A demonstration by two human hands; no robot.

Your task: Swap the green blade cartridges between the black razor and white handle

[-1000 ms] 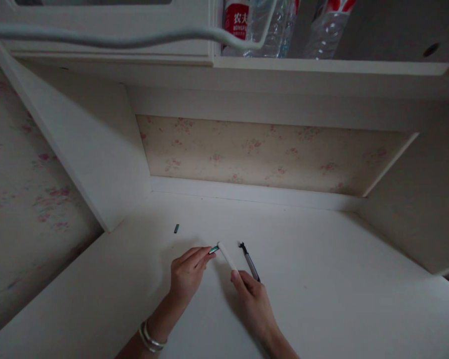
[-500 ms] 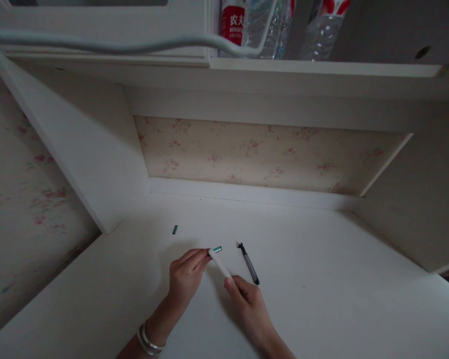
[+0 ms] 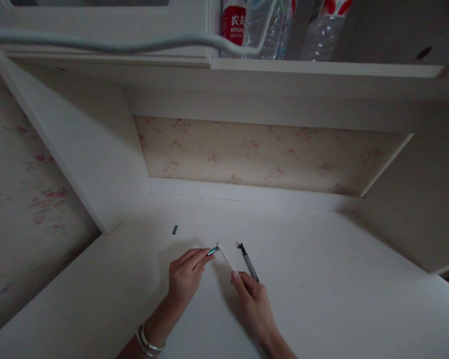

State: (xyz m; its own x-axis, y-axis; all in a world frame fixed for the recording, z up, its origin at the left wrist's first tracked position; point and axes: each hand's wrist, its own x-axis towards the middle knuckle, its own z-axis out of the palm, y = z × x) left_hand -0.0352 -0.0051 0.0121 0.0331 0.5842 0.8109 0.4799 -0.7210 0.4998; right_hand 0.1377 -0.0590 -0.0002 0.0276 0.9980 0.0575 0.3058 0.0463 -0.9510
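My left hand (image 3: 186, 275) pinches a small green-tipped piece (image 3: 212, 251) between its fingertips, low over the white desk (image 3: 322, 299). My right hand (image 3: 252, 301) grips the near end of a white pen barrel (image 3: 227, 257), which slants up and left toward that piece. The barrel's far end and the green piece almost touch. A dark pen part with a pale tip (image 3: 248, 262) lies on the desk just right of the barrel, beside my right fingers. A tiny green bit (image 3: 175, 229) lies apart at the back left. Bracelets circle my left wrist.
A white side panel (image 3: 90, 149) walls the desk on the left and another on the right. Floral wallpaper backs the alcove. On the shelf above stand plastic water bottles (image 3: 273, 25), and a grey cable (image 3: 115, 45) runs across the top.
Half a second ago the green piece sat at the tip of the white barrel; now it is off it, in my left fingertips, and the barrel has shifted slightly right.
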